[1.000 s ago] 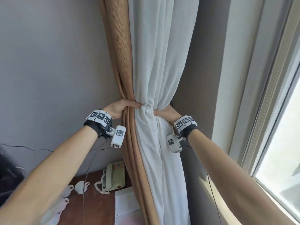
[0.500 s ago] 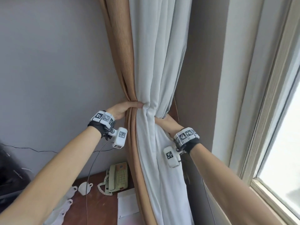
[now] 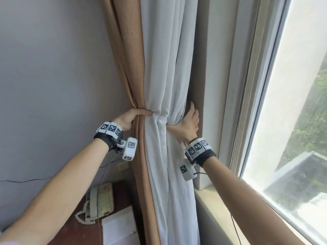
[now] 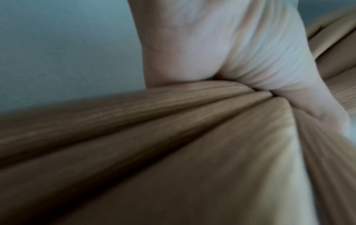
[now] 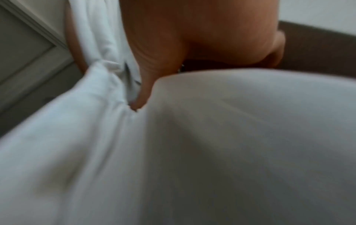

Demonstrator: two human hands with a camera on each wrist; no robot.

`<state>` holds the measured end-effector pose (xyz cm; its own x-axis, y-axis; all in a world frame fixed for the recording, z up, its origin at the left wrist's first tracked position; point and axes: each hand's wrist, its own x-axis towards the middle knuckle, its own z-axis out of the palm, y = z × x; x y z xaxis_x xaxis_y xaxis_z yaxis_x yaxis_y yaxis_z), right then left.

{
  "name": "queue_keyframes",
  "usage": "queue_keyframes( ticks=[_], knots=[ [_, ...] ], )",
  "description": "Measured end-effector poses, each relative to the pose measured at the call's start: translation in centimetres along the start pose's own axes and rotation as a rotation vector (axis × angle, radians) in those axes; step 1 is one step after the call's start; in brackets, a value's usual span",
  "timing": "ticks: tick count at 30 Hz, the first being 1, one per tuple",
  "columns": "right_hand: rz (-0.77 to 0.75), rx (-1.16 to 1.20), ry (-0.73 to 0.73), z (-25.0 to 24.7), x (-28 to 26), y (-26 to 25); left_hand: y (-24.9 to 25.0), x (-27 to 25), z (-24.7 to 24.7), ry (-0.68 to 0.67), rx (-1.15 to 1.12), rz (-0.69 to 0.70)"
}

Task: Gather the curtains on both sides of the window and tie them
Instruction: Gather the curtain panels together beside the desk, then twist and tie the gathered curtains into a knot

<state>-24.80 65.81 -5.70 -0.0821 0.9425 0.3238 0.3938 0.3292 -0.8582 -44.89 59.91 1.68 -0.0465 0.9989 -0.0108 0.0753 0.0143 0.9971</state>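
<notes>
- Both hands work at the curtain's waist: left hand (image 3: 130, 117) squeezes the brown curtain (image 3: 131, 55) and white curtain (image 3: 166, 50) into one bundle beside the window (image 3: 292, 121).
- Right hand (image 3: 189, 123), fingers straight, reaches behind, probably seeking a tie.

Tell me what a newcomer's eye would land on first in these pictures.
First, the white curtain and the tan curtain beside it, cinched together mid-frame against the grey wall. The left hand grips the bundle from the left, while the right hand reaches behind its right side, fingers extended. Next, the bright window at right, then the telephone on the desk below.
</notes>
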Motion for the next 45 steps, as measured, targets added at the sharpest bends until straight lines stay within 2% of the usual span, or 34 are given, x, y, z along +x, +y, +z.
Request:
queue_keyframes(
  ticks=[2,4,6,7,11,14,17,19,21,24,26,28,30,34,36,39,40,43,45],
  knots=[
    [-0.063,0.106,-0.100,0.6,1.6,0.6,0.0,0.0,-0.5,-0.027,-0.009,-0.008],
    [-0.038,0.268,-0.295,2.0,3.4,1.3,0.0,-0.2,-1.2,-0.040,-0.027,-0.008],
    [-0.010,0.335,-0.460,4.0,5.1,3.0,0.1,-0.7,-1.6,-0.030,-0.038,-0.001],
    [-0.015,0.378,-0.501,4.6,5.2,3.5,0.1,-0.9,-1.9,-0.026,-0.043,0.004],
    [-0.027,0.568,-0.572,3.0,1.5,0.0,0.3,-1.6,-2.2,0.020,-0.059,0.014],
    [-0.066,0.654,-0.624,2.0,0.1,-0.4,0.2,-1.9,-1.7,0.084,-0.026,0.087],
    [-0.111,0.617,-0.756,1.8,-0.7,-0.3,0.1,-1.9,-0.6,0.193,0.075,0.158],
    [-0.167,0.559,-0.750,2.3,-1.3,-0.3,-0.1,-1.7,0.2,0.269,0.122,0.199],
    [-0.216,0.479,-0.720,3.0,-1.9,-0.8,-0.2,-1.9,1.0,0.281,0.172,0.222],
    [-0.220,0.519,-0.701,4.0,-2.5,-2.1,-0.1,-2.7,1.7,0.172,0.251,0.197],
    [-0.214,0.624,-0.620,4.4,-2.8,-3.0,0.3,-3.4,1.6,0.051,0.244,0.168],
    [-0.151,0.652,-0.540,4.7,-3.0,-3.4,0.5,-4.2,1.1,-0.049,0.217,0.138],
    [-0.079,0.645,-0.505,5.0,-3.0,-3.5,0.5,-4.6,0.3,-0.060,0.208,0.143],
    [0.027,0.610,-0.442,6.4,-2.4,-3.9,-0.2,-5.1,-1.0,0.105,0.220,0.222],
    [0.050,0.600,-0.383,7.0,-2.2,-3.9,-2.3,-5.1,-1.4,0.312,0.274,0.310],
    [0.064,0.585,-0.317,7.0,-1.6,-3.5,-8.6,-6.4,-1.5,0.666,0.535,0.475],
    [0.076,0.574,-0.291,6.8,-1.3,-3.3,-10.9,-7.4,-1.0,0.725,0.620,0.532],
    [0.091,0.543,-0.221,6.4,-0.5,-2.6,-17.4,-9.2,0.8,0.678,0.769,0.630],
    [0.109,0.538,-0.198,6.2,-0.1,-2.1,-20.6,-9.3,1.3,0.601,0.832,0.593]
  ],
)
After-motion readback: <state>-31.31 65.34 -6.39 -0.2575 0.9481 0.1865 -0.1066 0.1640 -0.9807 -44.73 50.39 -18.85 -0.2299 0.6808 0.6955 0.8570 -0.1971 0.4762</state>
